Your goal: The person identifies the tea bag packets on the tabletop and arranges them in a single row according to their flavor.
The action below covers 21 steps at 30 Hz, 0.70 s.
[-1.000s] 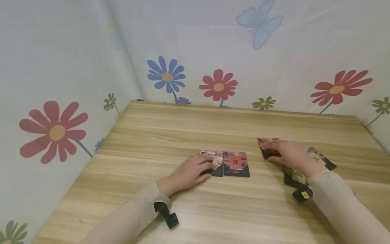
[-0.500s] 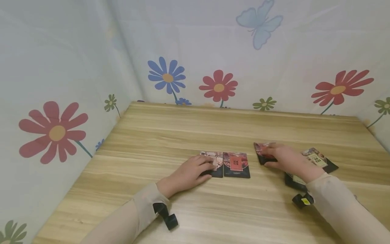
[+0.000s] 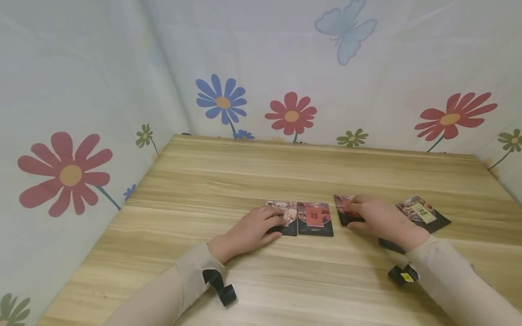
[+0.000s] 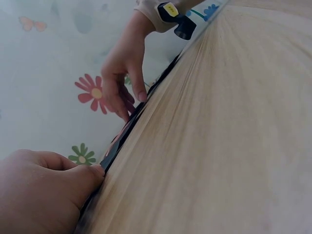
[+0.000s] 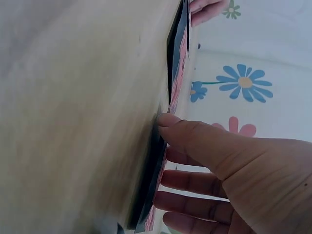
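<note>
Apparently caught partway through laying out a row on the counter (image 3: 285, 280). Far left, saw the left hand (image 3: 251, 227) resting on the leftmost packet (image 3: 292, 215), with fingers loosely extended across its printed face and thumb at the near edge. Immediately right, saw the red-labelled packet (image 3: 315, 217) lying flat and square just beside it, touched by neither hand. Judged those two done. Next along, found the right hand (image 3: 377, 216) on the third packet (image 3: 344, 216), with fingers spread and touching its top, thumb at the near edge; saw it slightly askew, just right of the red-labelled packet. Judged nearly placed, wanting straightening. Then glimpsed only the edge of a dark packet (image 3: 392, 246), mostly covered; could not make out its face. Farthest right, noted a yellow-labelled packet (image 3: 424, 213), turned at an angle. Judged these last two left to do.
</note>
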### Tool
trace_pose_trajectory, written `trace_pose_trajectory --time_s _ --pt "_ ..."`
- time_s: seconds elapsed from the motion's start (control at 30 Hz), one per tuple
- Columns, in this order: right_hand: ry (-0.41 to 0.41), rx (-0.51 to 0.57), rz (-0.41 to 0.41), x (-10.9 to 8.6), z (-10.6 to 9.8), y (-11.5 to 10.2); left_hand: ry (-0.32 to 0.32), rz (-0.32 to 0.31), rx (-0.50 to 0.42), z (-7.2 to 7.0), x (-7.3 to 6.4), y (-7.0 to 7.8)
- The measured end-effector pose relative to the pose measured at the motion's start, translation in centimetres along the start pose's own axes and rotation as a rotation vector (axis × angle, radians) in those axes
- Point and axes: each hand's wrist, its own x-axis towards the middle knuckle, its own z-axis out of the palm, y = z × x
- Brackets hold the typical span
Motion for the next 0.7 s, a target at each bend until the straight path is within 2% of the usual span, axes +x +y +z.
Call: trace_pose_trajectory --time_s 0.4,0.7 --pt "-0.005 0.031 0.008 -0.3 0.1 -1.5 0.000 -0.001 0.004 0.3 0.0 -0.2" --pt "0.016 0.018 -0.020 -0.7 0.1 -2.2 0.023 0.006 -0.003 0.4 0.0 -0.2"
